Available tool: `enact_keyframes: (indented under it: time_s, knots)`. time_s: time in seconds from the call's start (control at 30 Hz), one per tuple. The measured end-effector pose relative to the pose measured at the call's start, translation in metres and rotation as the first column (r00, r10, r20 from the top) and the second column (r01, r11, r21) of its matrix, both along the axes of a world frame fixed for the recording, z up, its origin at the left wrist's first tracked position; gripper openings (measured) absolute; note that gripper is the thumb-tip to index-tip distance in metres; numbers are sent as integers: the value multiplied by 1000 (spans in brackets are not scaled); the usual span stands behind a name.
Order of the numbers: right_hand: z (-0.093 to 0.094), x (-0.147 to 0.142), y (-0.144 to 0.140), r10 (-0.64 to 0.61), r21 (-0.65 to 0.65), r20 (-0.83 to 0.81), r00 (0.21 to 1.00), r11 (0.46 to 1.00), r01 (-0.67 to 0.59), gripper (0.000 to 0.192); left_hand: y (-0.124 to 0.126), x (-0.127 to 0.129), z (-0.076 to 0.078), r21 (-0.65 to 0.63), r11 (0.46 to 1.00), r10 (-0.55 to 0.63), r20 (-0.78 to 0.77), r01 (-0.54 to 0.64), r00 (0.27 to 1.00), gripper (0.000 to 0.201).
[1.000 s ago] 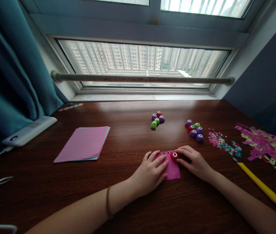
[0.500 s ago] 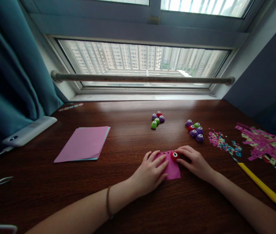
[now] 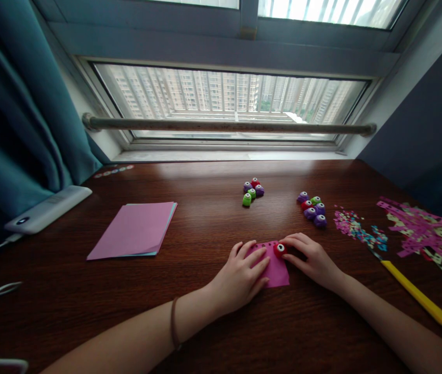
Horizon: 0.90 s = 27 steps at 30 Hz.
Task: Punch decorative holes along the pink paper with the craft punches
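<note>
A small pink sheet of paper (image 3: 277, 274) lies on the table with a row of punched holes along its far edge. My left hand (image 3: 240, 272) rests flat on its left part, fingers spread, hiding that side. At the far right corner sits a red paper punch (image 3: 280, 250) with a white, eye-like top. My right hand (image 3: 310, 259) grips this punch from the right between thumb and fingers. The paper's corner at the punch is hidden.
Two clusters of coloured punches (image 3: 251, 193) (image 3: 314, 209) stand beyond my hands. To the right are paper confetti (image 3: 355, 226), cut strips (image 3: 419, 223) and a yellow-handled tool (image 3: 419, 296). Pink sheets (image 3: 131, 228) and a white power bank (image 3: 49, 209) lie left.
</note>
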State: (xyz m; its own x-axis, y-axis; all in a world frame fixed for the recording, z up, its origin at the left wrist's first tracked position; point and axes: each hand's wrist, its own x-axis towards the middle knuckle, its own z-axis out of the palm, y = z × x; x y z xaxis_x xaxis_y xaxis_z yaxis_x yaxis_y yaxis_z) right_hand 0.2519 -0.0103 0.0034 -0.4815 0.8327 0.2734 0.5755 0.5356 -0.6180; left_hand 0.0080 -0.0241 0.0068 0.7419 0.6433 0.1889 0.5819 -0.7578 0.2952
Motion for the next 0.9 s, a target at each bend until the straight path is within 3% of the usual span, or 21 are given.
enact_keyframes:
  time_s: [0.9]
  knots:
    - [1,-1,1,-8,13,12,1000,1000,8,21,-1,0,1,29,999,12,12,-13,1000,37]
